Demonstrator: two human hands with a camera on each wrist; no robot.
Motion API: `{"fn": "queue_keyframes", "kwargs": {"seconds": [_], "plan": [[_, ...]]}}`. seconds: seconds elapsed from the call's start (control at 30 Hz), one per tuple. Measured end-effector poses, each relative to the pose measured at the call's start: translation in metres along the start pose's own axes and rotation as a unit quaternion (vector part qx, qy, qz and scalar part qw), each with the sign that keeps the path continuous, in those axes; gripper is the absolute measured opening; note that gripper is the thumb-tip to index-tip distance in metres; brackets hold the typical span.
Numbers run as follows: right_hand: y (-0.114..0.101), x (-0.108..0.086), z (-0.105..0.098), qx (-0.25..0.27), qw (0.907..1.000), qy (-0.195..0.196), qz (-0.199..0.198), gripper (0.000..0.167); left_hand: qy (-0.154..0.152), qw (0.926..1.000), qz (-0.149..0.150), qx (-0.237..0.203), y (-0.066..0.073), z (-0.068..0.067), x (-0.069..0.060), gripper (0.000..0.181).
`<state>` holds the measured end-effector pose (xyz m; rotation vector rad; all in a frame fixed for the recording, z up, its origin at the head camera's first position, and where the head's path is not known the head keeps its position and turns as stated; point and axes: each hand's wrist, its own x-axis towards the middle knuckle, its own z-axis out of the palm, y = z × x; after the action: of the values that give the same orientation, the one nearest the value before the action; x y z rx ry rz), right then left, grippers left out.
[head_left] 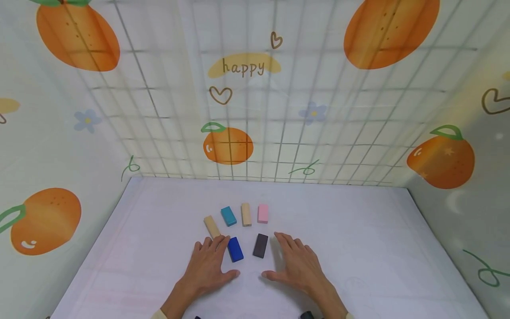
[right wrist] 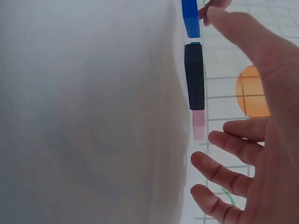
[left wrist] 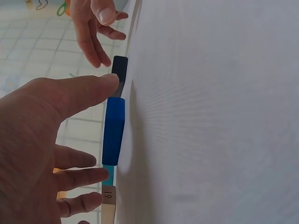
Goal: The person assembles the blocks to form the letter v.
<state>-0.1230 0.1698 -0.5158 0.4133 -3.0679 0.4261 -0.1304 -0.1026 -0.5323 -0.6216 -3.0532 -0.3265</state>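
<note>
My left hand has its fingers spread, with the fingertips beside a dark blue block and the near end of a plain wooden block. Whether it touches either is hard to tell. To the right of a black block my right hand lies apart from it, thumb and fingers spread and holding nothing. Farther back are a teal block, a second wooden block and a pink block. In the left wrist view the blue block is between thumb and fingers, ungripped.
All the blocks lie on a white tabletop. Behind it hangs a pale curtain printed with oranges and grid lines, and similar cloth stands at both sides. Small dark objects show at the bottom edge near the wrists.
</note>
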Motion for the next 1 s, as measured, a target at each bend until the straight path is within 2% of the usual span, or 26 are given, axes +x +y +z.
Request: {"fn": "queue_keyframes", "kwargs": {"seconds": [0.17,0.7,1.0], "plan": [[-0.0002,0.0022,0.001,-0.001,1.0,-0.008,0.004,0.108,0.004,1.0,0.0,0.001,-0.0009,-0.0004,0.0017,0.092],[-0.0024,0.007,0.0052,0.002,0.9988,-0.043,0.022,0.106,-0.015,0.9998,-0.007,-0.013,-0.0003,-0.003,0.0054,0.088],[-0.0059,0.0079,0.0039,0.005,0.9989,-0.042,0.019,0.102,-0.008,0.9999,-0.003,-0.007,0.0012,-0.0031,0.0059,0.085]]}}
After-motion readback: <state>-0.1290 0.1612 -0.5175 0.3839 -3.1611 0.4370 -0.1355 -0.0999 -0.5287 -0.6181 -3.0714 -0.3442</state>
